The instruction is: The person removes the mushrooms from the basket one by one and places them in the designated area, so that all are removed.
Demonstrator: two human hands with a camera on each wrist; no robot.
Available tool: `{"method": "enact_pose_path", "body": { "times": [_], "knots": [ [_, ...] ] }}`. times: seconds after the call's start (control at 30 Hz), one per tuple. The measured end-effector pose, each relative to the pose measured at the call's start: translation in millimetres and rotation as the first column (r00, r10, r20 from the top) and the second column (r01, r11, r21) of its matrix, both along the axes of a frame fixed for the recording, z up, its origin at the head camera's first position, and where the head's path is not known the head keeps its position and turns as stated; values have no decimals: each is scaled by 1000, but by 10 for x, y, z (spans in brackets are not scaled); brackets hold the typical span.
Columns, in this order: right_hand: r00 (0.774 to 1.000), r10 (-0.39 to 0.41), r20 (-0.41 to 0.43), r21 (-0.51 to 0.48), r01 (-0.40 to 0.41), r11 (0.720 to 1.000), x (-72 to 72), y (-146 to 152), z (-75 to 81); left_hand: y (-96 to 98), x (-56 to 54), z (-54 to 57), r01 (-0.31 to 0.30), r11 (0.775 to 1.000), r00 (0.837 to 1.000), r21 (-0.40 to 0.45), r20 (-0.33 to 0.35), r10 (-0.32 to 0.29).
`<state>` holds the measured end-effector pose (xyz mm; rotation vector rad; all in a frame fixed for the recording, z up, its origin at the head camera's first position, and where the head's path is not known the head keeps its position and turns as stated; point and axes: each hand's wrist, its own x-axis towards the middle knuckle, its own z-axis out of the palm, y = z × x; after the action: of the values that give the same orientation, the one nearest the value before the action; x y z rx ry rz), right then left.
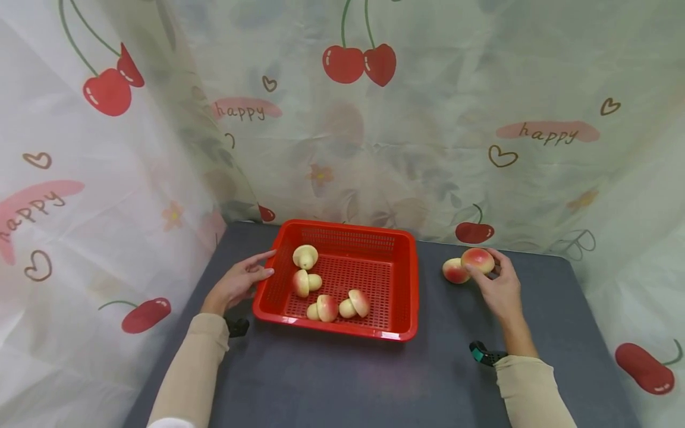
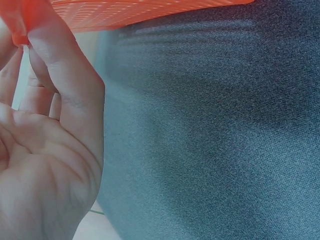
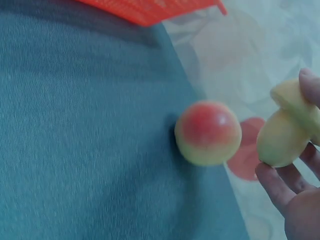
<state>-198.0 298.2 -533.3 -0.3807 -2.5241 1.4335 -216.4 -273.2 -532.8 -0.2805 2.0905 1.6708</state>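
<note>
On the gray surface (image 1: pixel 342 380), we should steady the red basket (image 1: pixel 405 279), our left hand (image 1: pixel 238 285) pinching its left edge between fingers, and let our right hand (image 1: pixel 502 291), fingers bent round one mushroom (image 1: pixel 478 260) at the right, miss the other mushroom (image 1: pixel 453 272) beside it.

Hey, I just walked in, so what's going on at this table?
A person's right hand holds a mushroom-shaped piece above the table, close to a similar red-topped piece lying there. Their left hand grips the left side of a red basket, where four more mushroom pieces lie.
</note>
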Motion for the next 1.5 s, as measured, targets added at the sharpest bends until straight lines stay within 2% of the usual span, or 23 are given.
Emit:
{"method": "enact_pose_path", "body": {
  "times": [0.23, 0.47, 0.7, 0.83, 1.03, 1.23, 1.5],
  "knots": [
    [997, -42, 63, 48, 39, 998, 16, 195, -100, 10, -15, -4, 3, 1000, 1000, 2, 5, -3],
    [996, -40, 74, 66, 36, 997, -38, 287, -169, 16, -22, 6, -3, 1000, 1000, -15, 4, 3],
    [990, -58, 127, 61, 50, 997, -116, 364, -264, 12, -24, 14, -4, 1000, 1000, -12, 7, 5],
    [986, -39, 162, 81, 26, 996, -131, 410, -301, 15, -26, 11, -5, 1000, 1000, -16, 12, 5],
    [980, -32, 197, 66, 19, 998, -170, 429, -333, 4, -12, 7, -10, 1000, 1000, -25, 13, 10],
    [979, -44, 197, 59, 33, 998, -220, 430, -382, -3, 9, -3, -9, 1000, 1000, -17, 14, 9],
    [975, -49, 215, 16, 47, 999, -334, 410, -417, 1, -18, -6, -10, 1000, 1000, -29, 9, 10]
  ]
}}
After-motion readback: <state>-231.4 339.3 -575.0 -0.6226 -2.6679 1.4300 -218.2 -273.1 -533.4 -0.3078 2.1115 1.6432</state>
